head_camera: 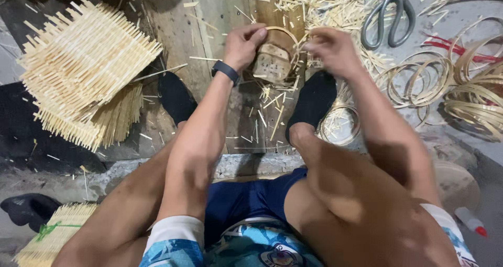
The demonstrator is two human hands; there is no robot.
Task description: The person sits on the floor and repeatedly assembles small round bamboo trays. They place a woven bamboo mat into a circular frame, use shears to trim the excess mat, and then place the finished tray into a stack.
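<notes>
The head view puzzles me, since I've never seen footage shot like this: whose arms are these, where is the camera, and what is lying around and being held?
The camera sits on a person's head and looks down, so you see their own legs, arms and feet in black socks. They sit above a wooden board littered with pale splinters. The left hand, with a dark band on its wrist, grips a small wooden block. The right hand pinches a thin bamboo strip hoop that curves over the block. To the left lies a stack of woven slat mats. Up right are scissors, and beside them coils of bamboo strip.
</notes>
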